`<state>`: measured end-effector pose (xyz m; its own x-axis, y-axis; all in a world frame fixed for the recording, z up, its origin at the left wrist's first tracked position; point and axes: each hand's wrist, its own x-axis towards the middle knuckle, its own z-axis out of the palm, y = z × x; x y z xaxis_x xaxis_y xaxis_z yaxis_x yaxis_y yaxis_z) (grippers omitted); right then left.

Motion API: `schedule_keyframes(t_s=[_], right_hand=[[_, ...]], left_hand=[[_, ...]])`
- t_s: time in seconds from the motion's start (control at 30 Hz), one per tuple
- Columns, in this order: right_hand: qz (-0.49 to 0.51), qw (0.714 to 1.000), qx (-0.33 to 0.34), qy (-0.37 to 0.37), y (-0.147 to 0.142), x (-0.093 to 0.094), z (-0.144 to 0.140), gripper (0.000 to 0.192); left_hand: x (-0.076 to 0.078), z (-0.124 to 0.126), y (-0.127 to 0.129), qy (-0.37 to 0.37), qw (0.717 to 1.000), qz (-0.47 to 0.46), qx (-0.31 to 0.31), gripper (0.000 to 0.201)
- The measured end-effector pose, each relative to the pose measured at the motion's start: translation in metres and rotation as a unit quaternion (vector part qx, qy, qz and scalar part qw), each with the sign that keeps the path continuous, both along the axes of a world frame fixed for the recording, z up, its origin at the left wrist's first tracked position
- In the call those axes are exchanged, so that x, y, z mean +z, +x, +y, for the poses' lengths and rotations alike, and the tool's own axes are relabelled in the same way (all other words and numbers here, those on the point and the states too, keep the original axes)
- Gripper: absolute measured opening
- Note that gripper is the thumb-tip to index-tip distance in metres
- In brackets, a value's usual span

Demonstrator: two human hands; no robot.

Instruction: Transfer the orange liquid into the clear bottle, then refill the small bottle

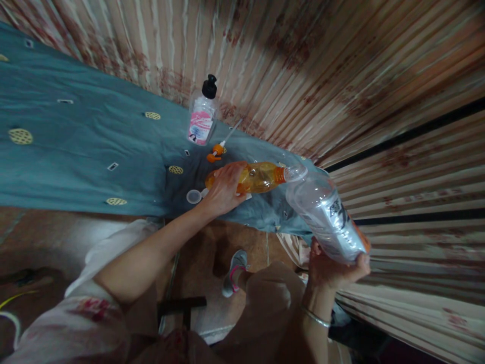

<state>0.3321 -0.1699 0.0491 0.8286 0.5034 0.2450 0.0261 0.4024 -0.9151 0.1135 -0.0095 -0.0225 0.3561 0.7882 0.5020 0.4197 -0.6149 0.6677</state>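
My left hand point(227, 189) is wrapped round an orange see-through bottle point(261, 177), which lies nearly level with its orange threaded neck to the right. My right hand point(331, 265) grips the base of a large clear bottle point(322, 212) with a silver label, tilted so its mouth points up and left. At the clear funnel-like mouth the two bottles meet; whether liquid passes cannot be made out. Behind my left hand lies an orange pump top point(216, 150) with a thin tube. A small round clear cap point(194, 196) sits just left of my left hand.
A clear bottle with a black cap and pink label point(200, 119) stands at the back by the pleated curtain point(295, 65). The teal patterned cloth point(94, 136) covers the long surface. Dark bars point(409, 134) cross the curtain at right.
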Motion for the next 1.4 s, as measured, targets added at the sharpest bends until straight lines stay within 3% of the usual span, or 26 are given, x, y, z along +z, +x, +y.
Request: schedule_keyframes(t_s=[1.4], right_hand=[[-0.014,1.0,-0.011,-0.009,0.0003,0.0015,-0.0005,0.049]], left_hand=[[0.0044,-0.0017,0.0008,-0.004,1.0,0.002,-0.001,0.067]])
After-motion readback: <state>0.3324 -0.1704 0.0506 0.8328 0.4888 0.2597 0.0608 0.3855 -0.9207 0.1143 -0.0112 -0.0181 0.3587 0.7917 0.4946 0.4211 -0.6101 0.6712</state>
